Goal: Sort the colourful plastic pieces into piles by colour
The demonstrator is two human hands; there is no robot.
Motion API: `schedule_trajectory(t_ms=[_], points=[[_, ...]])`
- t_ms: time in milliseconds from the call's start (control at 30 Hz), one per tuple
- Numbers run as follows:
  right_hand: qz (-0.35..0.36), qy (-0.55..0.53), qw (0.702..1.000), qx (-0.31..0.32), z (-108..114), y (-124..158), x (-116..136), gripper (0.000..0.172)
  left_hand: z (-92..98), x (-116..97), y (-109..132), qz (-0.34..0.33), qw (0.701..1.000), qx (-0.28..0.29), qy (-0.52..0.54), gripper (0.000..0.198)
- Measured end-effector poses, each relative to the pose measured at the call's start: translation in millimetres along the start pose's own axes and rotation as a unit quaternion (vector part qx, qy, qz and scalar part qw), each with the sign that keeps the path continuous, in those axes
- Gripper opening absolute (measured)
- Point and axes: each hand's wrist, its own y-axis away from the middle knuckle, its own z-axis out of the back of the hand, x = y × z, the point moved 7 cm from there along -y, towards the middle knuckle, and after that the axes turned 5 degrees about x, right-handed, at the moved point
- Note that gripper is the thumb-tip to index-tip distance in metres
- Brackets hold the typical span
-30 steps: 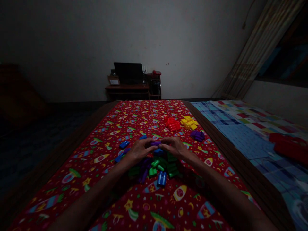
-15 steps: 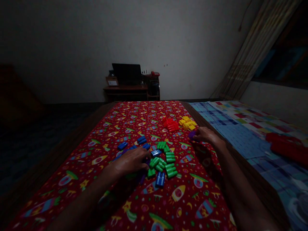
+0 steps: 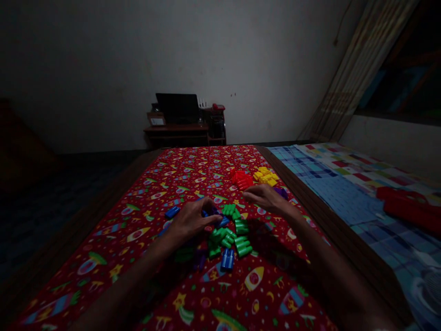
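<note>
My left hand (image 3: pixel 191 220) lies on the red patterned cloth (image 3: pixel 193 168) with its fingers curled over small blue and purple blocks (image 3: pixel 220 219); what it grips is hidden. My right hand (image 3: pixel 263 197) hovers just left of a small purple pile (image 3: pixel 283 192), fingers stretched out and holding nothing. Between the hands lie several loose green blocks (image 3: pixel 237 230). A blue block (image 3: pixel 227 259) lies nearer to me and another blue block (image 3: pixel 172 212) sits left of my left hand. A red pile (image 3: pixel 243 179) and a yellow pile (image 3: pixel 265 176) sit farther off.
The cloth covers a long wooden-edged surface. To the right lies a blue checked mat (image 3: pixel 327 184) with a red object (image 3: pixel 409 207) on it. A low desk (image 3: pixel 186 131) with a dark screen (image 3: pixel 177 106) stands at the far wall. The room is dim.
Both hands first met over the mixed blocks. My right hand then reached out to the purple pile and has now drawn back left, empty. My left hand has curled over blocks.
</note>
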Motion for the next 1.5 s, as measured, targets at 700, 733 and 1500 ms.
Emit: schedule_trajectory(t_ms=[700, 733, 1500], points=[[0.070, -0.223, 0.966, 0.110, -53.4, -10.3, 31.9, 0.030, -16.0, -2.3, 2.3, -0.052, 0.994, -0.055, 0.079, 0.030], [0.071, -0.224, 0.966, 0.111, -51.6, -10.7, 30.2, 0.029, -17.5, -3.5, 2.2, -0.053, 0.994, -0.045, 0.080, 0.030], [-0.341, 0.312, 0.886, -0.042, 50.0, 28.1, -84.9, 0.031, 6.1, 9.7, 0.3, -0.067, 0.994, -0.048, -0.074, 0.034]])
